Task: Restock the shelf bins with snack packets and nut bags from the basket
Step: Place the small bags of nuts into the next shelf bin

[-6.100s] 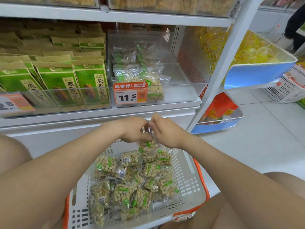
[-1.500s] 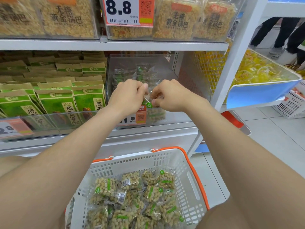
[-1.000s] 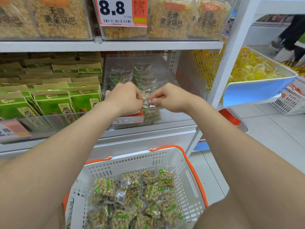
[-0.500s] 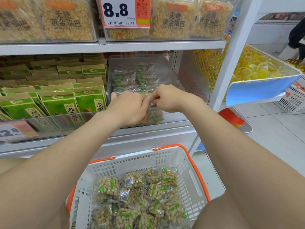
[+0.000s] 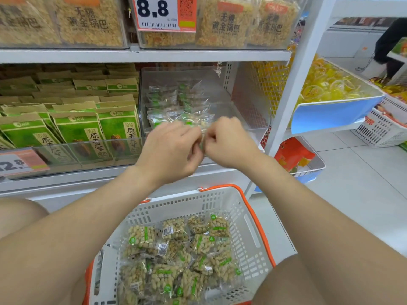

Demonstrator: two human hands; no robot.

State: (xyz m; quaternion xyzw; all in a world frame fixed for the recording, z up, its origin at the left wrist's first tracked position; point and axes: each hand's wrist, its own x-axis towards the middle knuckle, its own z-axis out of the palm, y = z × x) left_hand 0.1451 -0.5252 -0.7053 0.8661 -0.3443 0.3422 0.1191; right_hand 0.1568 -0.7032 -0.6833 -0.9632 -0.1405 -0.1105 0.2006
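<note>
Packets of pale nuts with green stripes fill the white basket (image 5: 248, 219) with its orange rim, low in the head view between the person's forearms. Above it, the left grip (image 5: 170, 150) and the right grip (image 5: 229, 142) meet knuckle to knuckle at the front lip of the clear bin (image 5: 248, 102) on the middle shelf. Both have their fingers curled and pinch one nut bag (image 5: 200, 128) between them. That bag is blurred, and little of it shows past the fingers. More nut bags (image 5: 167, 100) stand stacked at the back left of the same bin, and the two grips cover the middle of its front wall. Just left, beyond a clear divider, green seed bags (image 5: 81, 133) stand in rows, marked "洽洽" with a column of characters beginning "原". A pink and white price tag (image 5: 17, 164) below them reads "2.8" after a cut-off digit. On the shelf above, a tag (image 5: 158, 13) reads "8.8" with a barcode and QR code, beside crisp packs (image 5: 224, 25) lettered "无糖黄金锅巴". Right of the white shelf post (image 5: 295, 84), a blue-fronted bin (image 5: 330, 113) holds yellow packets, orange packets (image 5: 290, 153) lie lower down, and another white basket (image 5: 383, 130) sits on the floor.
</note>
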